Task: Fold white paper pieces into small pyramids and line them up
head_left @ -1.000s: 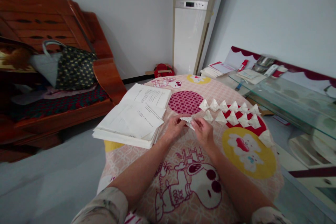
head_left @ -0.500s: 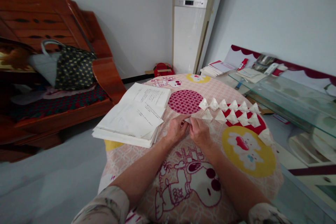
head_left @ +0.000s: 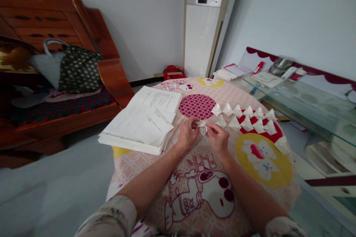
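Note:
Between both hands is a small folded piece of white printed paper (head_left: 203,128), held over the tablecloth. My left hand (head_left: 188,132) pinches its left side, and my right hand (head_left: 218,137) grips the right side with thumb and finger. Just beyond and to the right stand several folded paper pyramids (head_left: 247,123) in two rows, one of them close to my right fingers. Left of my left hand lies an open book (head_left: 130,127) with printed pages and a loose sheet on top.
The round table wears a pink patterned tablecloth (head_left: 191,172). At the right is a glass shelf unit (head_left: 311,100) holding metal bowls and a red bottle. A paper stack (head_left: 229,72) sits beyond the table. A wooden bench (head_left: 111,81) with a bag (head_left: 80,68) stands left.
My hands have moved slightly apart, my right hand shifting right and downward. More of the folded paper, with its print, now shows between them.

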### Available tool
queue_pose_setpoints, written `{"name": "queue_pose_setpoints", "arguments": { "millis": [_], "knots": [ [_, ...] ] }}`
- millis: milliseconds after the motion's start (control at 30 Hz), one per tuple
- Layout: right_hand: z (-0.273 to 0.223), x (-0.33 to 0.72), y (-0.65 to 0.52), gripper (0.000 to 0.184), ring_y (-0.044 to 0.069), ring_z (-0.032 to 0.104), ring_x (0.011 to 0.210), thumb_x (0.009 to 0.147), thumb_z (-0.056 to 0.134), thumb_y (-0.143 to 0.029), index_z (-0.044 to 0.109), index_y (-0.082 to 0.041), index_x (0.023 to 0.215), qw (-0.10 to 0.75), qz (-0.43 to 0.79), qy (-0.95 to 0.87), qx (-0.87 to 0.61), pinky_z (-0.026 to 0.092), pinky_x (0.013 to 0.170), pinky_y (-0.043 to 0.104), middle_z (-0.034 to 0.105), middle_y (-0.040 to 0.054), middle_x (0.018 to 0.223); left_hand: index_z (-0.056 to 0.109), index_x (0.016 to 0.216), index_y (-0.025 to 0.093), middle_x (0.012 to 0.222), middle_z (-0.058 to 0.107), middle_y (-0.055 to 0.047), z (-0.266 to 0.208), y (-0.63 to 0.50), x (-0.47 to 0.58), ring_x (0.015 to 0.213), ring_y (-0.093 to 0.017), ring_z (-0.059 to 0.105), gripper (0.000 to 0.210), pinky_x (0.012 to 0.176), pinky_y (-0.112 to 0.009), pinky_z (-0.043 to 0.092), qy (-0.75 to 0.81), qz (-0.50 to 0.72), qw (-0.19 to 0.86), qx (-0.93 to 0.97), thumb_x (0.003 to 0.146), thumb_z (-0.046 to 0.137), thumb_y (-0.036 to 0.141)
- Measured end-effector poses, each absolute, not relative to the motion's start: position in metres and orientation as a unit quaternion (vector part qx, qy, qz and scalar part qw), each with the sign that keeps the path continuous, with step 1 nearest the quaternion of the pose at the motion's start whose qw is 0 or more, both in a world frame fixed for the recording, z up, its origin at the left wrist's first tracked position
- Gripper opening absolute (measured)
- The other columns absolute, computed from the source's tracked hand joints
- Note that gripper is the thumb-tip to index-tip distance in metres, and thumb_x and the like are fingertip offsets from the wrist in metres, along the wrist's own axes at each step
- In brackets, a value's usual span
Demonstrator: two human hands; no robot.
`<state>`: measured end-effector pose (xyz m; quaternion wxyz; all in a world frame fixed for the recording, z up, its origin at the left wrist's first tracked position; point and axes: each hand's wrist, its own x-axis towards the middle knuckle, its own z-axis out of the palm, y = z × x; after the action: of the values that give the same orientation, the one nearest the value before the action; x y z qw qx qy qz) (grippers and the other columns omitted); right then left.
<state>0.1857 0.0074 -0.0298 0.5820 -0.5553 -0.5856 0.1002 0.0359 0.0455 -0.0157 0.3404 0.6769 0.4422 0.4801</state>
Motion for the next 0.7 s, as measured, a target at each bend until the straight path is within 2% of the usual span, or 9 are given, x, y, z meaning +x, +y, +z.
{"name": "queue_pose_setpoints", "arguments": {
  "millis": [100, 200, 300, 467, 700],
  "knots": [
    [-0.027, 0.183, 0.006, 0.02, 0.02, 0.072, 0.063, 0.083, 0.061, -0.027, 0.079, -0.019, 0.09, 0.62, 0.159, -0.525, -0.561, 0.059, 0.062, 0.031, 0.079, 0.0059, 0.078, 0.065, 0.107, 0.018, 0.101, 0.074, -0.006, -0.017, 0.046, 0.037, 0.086, -0.017, 0.069, 0.036, 0.079, -0.028, 0.055, 0.413, 0.525, 0.4, 0.628, 0.073, 0.063, 0.006],
    [-0.023, 0.182, 0.005, 0.019, 0.02, 0.072, 0.064, 0.081, 0.062, -0.028, 0.078, -0.02, 0.088, 0.634, 0.167, -0.509, -0.558, 0.059, 0.063, 0.031, 0.079, 0.0059, 0.078, 0.065, 0.114, 0.017, 0.106, 0.074, -0.009, -0.017, 0.046, 0.039, 0.09, -0.019, 0.07, 0.041, 0.08, -0.031, 0.057, 0.353, 0.523, 0.545, 0.552, 0.073, 0.067, 0.015],
    [-0.022, 0.183, 0.004, 0.018, 0.02, 0.072, 0.063, 0.081, 0.063, -0.027, 0.078, -0.02, 0.086, 0.634, 0.156, -0.517, -0.554, 0.058, 0.062, 0.031, 0.078, 0.0055, 0.076, 0.07, 0.108, 0.016, 0.103, 0.076, -0.01, -0.011, 0.045, 0.039, 0.088, -0.022, 0.071, 0.037, 0.078, -0.033, 0.057, 0.319, 0.483, 0.661, 0.477, 0.072, 0.068, 0.024],
    [-0.02, 0.187, 0.001, 0.019, 0.019, 0.071, 0.067, 0.083, 0.059, -0.023, 0.078, -0.021, 0.084, 0.604, 0.097, -0.567, -0.551, 0.057, 0.063, 0.029, 0.078, 0.0045, 0.077, 0.076, 0.093, 0.015, 0.091, 0.075, -0.008, -0.001, 0.042, 0.037, 0.079, -0.019, 0.068, 0.031, 0.072, -0.03, 0.055, 0.316, 0.484, 0.708, 0.407, 0.072, 0.075, 0.038],
    [-0.017, 0.185, 0.001, 0.023, 0.02, 0.071, 0.071, 0.086, 0.055, -0.018, 0.077, -0.022, 0.081, 0.592, 0.047, -0.624, -0.508, 0.057, 0.069, 0.032, 0.077, 0.005, 0.077, 0.076, 0.096, 0.013, 0.075, 0.069, -0.001, -0.003, 0.043, 0.034, 0.063, -0.011, 0.059, 0.051, 0.062, -0.024, 0.048, 0.339, 0.466, 0.722, 0.383, 0.057, 0.095, 0.038]
  ]
}}
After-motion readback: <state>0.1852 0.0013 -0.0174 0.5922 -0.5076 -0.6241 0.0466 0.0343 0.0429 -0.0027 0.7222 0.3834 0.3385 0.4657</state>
